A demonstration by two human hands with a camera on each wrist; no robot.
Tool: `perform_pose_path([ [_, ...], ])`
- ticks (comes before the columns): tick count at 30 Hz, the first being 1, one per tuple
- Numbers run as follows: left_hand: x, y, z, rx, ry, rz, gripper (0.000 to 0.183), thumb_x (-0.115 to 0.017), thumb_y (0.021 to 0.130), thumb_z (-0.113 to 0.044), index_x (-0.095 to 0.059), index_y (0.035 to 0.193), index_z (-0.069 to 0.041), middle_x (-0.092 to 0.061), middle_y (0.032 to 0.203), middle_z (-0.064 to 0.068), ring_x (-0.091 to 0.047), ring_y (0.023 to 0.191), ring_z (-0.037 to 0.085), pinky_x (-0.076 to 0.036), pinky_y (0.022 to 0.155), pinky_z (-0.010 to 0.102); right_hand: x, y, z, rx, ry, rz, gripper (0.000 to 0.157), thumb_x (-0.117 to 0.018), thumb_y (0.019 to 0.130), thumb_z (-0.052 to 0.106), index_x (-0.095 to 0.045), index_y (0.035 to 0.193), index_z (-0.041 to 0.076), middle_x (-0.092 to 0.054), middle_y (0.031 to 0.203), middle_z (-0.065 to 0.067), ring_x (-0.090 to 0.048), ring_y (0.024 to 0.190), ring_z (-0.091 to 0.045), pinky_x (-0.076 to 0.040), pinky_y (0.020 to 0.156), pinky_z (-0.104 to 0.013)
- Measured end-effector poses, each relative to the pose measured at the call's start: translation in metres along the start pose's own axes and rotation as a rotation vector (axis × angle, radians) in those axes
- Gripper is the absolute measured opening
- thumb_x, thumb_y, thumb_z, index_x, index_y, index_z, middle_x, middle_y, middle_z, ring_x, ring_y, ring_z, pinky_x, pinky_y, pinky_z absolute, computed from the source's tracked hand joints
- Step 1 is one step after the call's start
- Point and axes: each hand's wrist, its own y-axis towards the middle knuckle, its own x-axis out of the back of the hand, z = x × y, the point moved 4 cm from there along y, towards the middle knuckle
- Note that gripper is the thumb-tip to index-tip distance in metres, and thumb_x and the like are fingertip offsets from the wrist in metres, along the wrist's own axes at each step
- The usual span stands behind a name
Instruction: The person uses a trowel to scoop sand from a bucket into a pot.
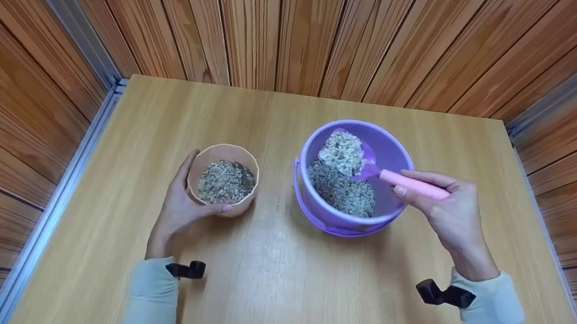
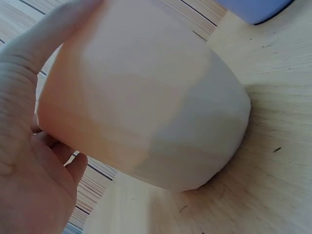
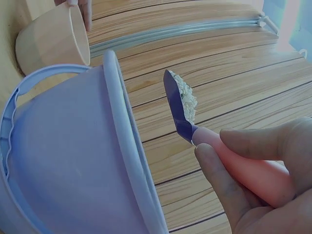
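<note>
My right hand (image 1: pixel 448 212) grips the pink handle of a small trowel (image 1: pixel 414 184). Pale gravel (image 1: pixel 342 152) is heaped on its purple blade, which is held over the mouth of a purple bucket (image 1: pixel 398 156). More grey gravel (image 1: pixel 343 190) lies inside the bucket. To the left, a peach-coloured flower pot (image 1: pixel 240 207) stands on the table, partly filled with gravel and a darker patch at one side. My left hand (image 1: pixel 180 205) holds this pot, thumb at the near side and fingers around the far left. In the right wrist view the trowel (image 3: pixel 179 105) is above the bucket's rim (image 3: pixel 129 131).
The bucket's handle (image 1: pixel 310 213) hangs down at its near left side. Both objects stand on a light wooden table (image 1: pixel 267 285). Wood-plank walls (image 1: pixel 305 33) enclose the back and sides, with metal rails (image 1: pixel 55 204) along the edges.
</note>
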Motion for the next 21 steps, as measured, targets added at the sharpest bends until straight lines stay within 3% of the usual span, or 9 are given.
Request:
perform_pose_path([
  [10,-0.001,-0.001,0.006,-0.044,-0.054,-0.034,0.126,-0.100,0.063,-0.020,-0.023,0.162,-0.020,-0.030,0.163,-0.001,-0.026,0.149,0.017,-0.024,0.122,0.039,-0.030,0.004,0.011,0.035,0.040,0.032,0.041,-0.088,0.079,0.008,-0.073,0.114,-0.008,-0.076,0.100,-0.011,-0.073,0.088,-0.021,-0.062,0.074,-0.029],
  [16,-0.002,0.000,0.007,-0.069,-0.094,-0.039,0.125,-0.100,0.063,-0.016,-0.024,0.162,-0.016,-0.031,0.162,0.000,-0.026,0.149,0.017,-0.022,0.123,0.038,-0.054,0.009,0.018,0.067,0.010,0.069,0.034,-0.089,0.078,0.010,-0.078,0.109,-0.001,-0.076,0.097,-0.010,-0.071,0.083,-0.020,-0.061,0.070,-0.027],
  [21,-0.002,-0.001,0.008,-0.032,-0.099,-0.028,0.123,-0.098,0.065,-0.016,-0.023,0.162,-0.020,-0.030,0.163,-0.003,-0.024,0.149,0.015,-0.022,0.123,0.038,-0.080,0.015,0.020,0.112,0.043,0.132,0.028,-0.089,0.077,0.006,-0.080,0.104,0.002,-0.077,0.096,-0.011,-0.073,0.080,-0.021,-0.062,0.072,-0.030],
])
